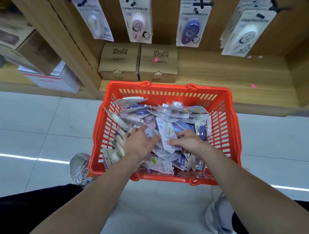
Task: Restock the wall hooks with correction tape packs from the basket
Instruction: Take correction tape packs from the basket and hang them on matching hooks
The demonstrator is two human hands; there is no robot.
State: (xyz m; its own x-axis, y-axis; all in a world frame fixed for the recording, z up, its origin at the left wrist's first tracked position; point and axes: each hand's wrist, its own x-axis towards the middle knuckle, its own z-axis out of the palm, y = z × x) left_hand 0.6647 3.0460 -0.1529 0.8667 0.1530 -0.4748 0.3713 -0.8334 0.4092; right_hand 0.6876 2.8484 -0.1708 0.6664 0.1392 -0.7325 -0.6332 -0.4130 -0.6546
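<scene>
Person is crouching over the orange basket (pixel 169 92), which is sitting on the tiled floor (pixel 33 124) just in front of the bottom shelf (pixel 232 76). The correction tape packs (pixel 170 110) are lying inside it in a loose, overlapping heap. Right hand (pixel 190 143) is pinching one white Campus pack (pixel 166 133) near the top of the heap, with the thumb lying across its lower card and curled fingers hooking its right edge. Left hand (pixel 139 143) is resting on the pile just beside it, fingers spread and fairly straight, thumb touching the same pack's left edge; it is not visibly closing round anything. Wall hooks (pixel 201 2) above are all carrying hanging packs (pixel 137 21), the leftmost appearing to be holding the fewest. Handling judgement: the packs are looking light, thin card backing with a clear blister bulging over the dispenser. The card is likely flexing and creasing if squeezed. The glossy film is probably sliding against its neighbours, so one pack pulled may be dragging others along. The blister is likely denting under hard pressure. The best hold is probably edge-on across the card beside the blister, leaving the hang-slot at the top free for the hook. The held pack's slot is not showing clearly from here.
</scene>
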